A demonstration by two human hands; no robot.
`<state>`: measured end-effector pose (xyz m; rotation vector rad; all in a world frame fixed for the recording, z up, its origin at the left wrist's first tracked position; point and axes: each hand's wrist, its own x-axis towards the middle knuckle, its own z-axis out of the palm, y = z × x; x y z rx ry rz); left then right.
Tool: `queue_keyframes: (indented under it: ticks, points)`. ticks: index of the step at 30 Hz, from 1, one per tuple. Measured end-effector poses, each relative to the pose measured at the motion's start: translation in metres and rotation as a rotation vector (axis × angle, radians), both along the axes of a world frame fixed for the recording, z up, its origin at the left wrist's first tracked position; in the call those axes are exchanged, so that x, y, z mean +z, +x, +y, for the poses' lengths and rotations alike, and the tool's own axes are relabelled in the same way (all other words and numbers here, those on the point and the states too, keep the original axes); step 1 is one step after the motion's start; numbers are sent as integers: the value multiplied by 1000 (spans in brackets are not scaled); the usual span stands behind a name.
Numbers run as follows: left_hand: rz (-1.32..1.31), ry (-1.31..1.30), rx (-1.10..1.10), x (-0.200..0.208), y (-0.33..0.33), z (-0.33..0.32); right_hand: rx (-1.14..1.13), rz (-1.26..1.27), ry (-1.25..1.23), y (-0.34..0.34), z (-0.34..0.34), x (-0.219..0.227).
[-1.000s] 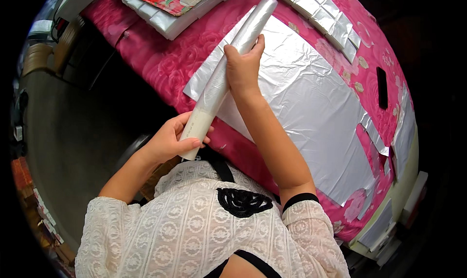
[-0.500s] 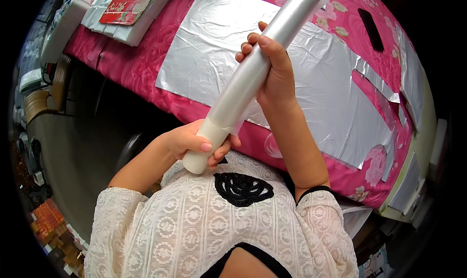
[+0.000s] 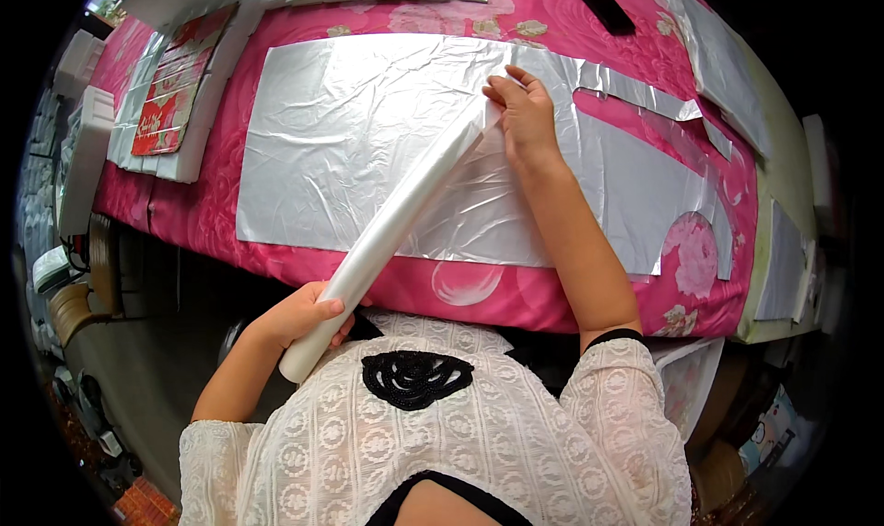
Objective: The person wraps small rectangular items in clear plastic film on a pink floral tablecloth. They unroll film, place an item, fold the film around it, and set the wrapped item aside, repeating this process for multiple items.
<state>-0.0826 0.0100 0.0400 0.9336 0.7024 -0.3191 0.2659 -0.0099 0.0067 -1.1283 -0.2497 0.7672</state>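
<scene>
A long roll of translucent plastic film (image 3: 391, 208) lies aslant in front of me, its near end by my waist and its far end over the silvery sheet (image 3: 322, 126). My left hand (image 3: 308, 319) is wrapped round the roll close to its near end. At the far end, my right hand (image 3: 525, 116) is closed, thumb and fingertips together on what looks like the loose edge of the film. The exact grip there is too fine to make out. Beneath the roll, the wrinkled silvery sheet is spread flat on the pink flowered tablecloth (image 3: 198, 215).
A red patterned booklet (image 3: 184, 80) rests on white stacked packs at the left. A black bar-shaped object (image 3: 599, 3) lies at the far side. Cut silvery strips (image 3: 645, 92) are at the right. A wooden chair (image 3: 74, 310) stands to the left.
The roll has come down toward the table and to the left. My right hand has slid from round its middle to its far end; my left hand still grips the near end.
</scene>
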Motion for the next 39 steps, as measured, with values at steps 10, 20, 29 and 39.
queue_keyframes:
  ticks: [10,20,29,39]
  points:
    - [-13,-54,30,-15,-18,-9,572,-425,-428,15,-21,16]
    - [-38,-108,31,-13,-17,-7,673,-1376,-61,5,-25,28]
    - [-41,-122,31,-17,-20,-9,394,-1841,-206,31,-39,24]
    - [-23,-123,31,-17,-21,-9,728,-372,-520,12,-25,35]
